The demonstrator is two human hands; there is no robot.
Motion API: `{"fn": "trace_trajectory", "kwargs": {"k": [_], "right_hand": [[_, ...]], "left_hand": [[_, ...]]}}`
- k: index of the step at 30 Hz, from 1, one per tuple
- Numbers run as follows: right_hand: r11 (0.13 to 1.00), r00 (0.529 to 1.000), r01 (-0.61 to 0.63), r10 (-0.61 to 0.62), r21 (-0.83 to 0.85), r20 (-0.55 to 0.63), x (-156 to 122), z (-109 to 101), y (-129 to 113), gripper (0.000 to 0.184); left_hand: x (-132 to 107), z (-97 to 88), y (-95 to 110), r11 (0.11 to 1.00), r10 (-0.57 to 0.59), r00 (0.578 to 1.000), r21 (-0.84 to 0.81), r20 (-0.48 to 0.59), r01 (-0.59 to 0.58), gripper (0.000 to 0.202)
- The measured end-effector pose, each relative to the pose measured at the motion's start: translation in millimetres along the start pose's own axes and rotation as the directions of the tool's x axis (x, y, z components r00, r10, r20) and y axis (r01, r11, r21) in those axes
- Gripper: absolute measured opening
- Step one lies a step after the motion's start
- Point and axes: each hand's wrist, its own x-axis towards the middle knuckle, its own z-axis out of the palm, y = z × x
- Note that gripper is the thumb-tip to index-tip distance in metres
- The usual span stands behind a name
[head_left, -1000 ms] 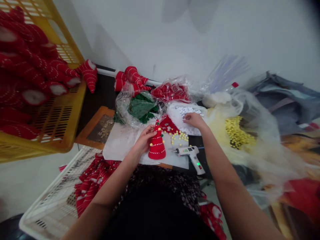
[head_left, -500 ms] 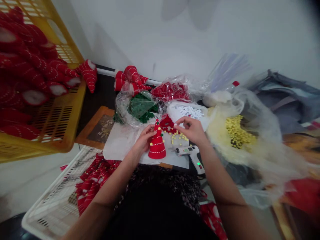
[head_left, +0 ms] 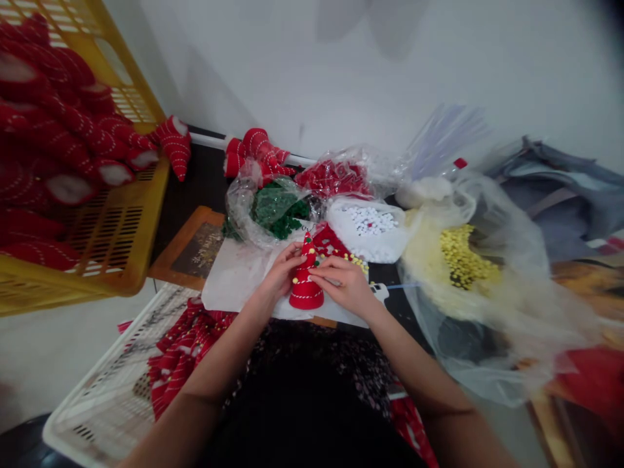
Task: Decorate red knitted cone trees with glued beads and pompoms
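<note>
A small red cone-shaped Christmas tree [head_left: 306, 300], wound with white twisted cord and dotted with yellow and green pom-poms, stands upright on the white paper. My left hand [head_left: 281, 270] is closed around its upper left side. From the right, my right hand [head_left: 344, 283] reaches in with pinched fingertips against the middle of the cone, where a tiny white pom-pom [head_left: 310, 278] shows. Behind my right hand lie loose yellow pom-poms [head_left: 359, 261] and red pieces [head_left: 327, 239]. The white glue gun [head_left: 380, 294] is mostly hidden under my right wrist.
Bags of green [head_left: 280, 211] and red pom-poms [head_left: 336, 179] and a tray of white ones [head_left: 370, 221] sit behind. A clear bag with yellow pom-poms [head_left: 468, 260] lies at right. A yellow crate [head_left: 141, 247] and a white basket [head_left: 104, 377] hold red cones at left.
My right hand has moved left and down, from above the loose pom-poms to the tree's side, bringing the white pom-pom against it. My left hand and the tree have stayed put.
</note>
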Motion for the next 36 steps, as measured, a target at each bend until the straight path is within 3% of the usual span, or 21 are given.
{"fn": "trace_trajectory", "kwargs": {"k": [6, 9, 12, 15, 18, 20, 25, 28, 29, 31, 34, 36], "right_hand": [[0.999, 0.999, -0.031, 0.03, 0.017, 0.029, 1.2, 0.7, -5.4, 0.021], [0.978, 0.979, -0.18, 0.189, 0.108, -0.083, 1.2, -6.1, -8.7, 0.018], [0.903, 0.878, -0.378, 0.42, 0.206, -0.228, -1.3, -19.1, -8.3, 0.02], [0.827, 0.785, -0.491, 0.556, 0.274, -0.271, -8.3, -30.5, -1.6, 0.027], [0.794, 0.755, -0.549, 0.605, 0.262, -0.252, -21.2, -37.6, 7.7, 0.03], [0.778, 0.742, -0.575, 0.626, 0.251, -0.239, -32.4, -40.6, 13.3, 0.03], [0.728, 0.689, -0.643, 0.685, 0.238, -0.237, -59.2, -40.7, 23.3, 0.032], [0.707, 0.676, -0.662, 0.706, 0.247, -0.209, -67.0, -34.4, 25.1, 0.033], [0.708, 0.682, -0.66, 0.705, 0.25, -0.195, -67.9, -32.2, 25.1, 0.033], [0.717, 0.699, -0.655, 0.695, 0.239, -0.168, -68.5, -29.3, 25.0, 0.034], [0.731, 0.723, -0.656, 0.68, 0.185, -0.123, -69.9, -30.7, 26.9, 0.034], [0.747, 0.741, -0.653, 0.664, 0.123, -0.095, -71.8, -33.7, 29.7, 0.037]], "left_hand": [[1.4, -4.6, -2.8, 1.0, -0.003, 0.999, 0.028, -0.052, 0.005, 0.041], [0.7, -7.4, -3.2, 0.999, -0.024, 0.999, 0.04, -0.049, 0.026, 0.042], [-3.5, -7.7, -0.2, 0.999, -0.046, 0.996, -0.009, -0.077, 0.046, 0.046], [-17.8, -10.2, 7.8, 0.995, -0.062, 0.993, -0.088, -0.1, 0.053, 0.05], [-49.9, -24.1, 20.9, 0.991, -0.074, 0.994, -0.121, -0.081, 0.064, 0.049], [-81.7, -42.8, 29.7, 0.991, -0.073, 0.993, -0.119, -0.092, 0.062, 0.046], [-170.6, -117.1, 35.0, 0.996, -0.084, 0.967, -0.036, -0.242, 0.077, 0.054], [-205.0, -171.0, 28.0, 0.986, -0.071, 0.86, 0.097, -0.505, 0.138, 0.054], [-211.7, -188.3, 25.9, 0.97, -0.043, 0.796, 0.164, -0.604, 0.177, 0.05], [-219.6, -219.3, 24.3, 0.886, 0.056, 0.596, 0.316, -0.801, 0.341, 0.038], [-225.7, -251.5, 27.9, 0.821, 0.199, 0.4, 0.375, -0.895, 0.43, 0.031], [-229.0, -261.3, 31.7, 0.796, 0.294, 0.318, 0.415, -0.901, 0.44, 0.029]]}}
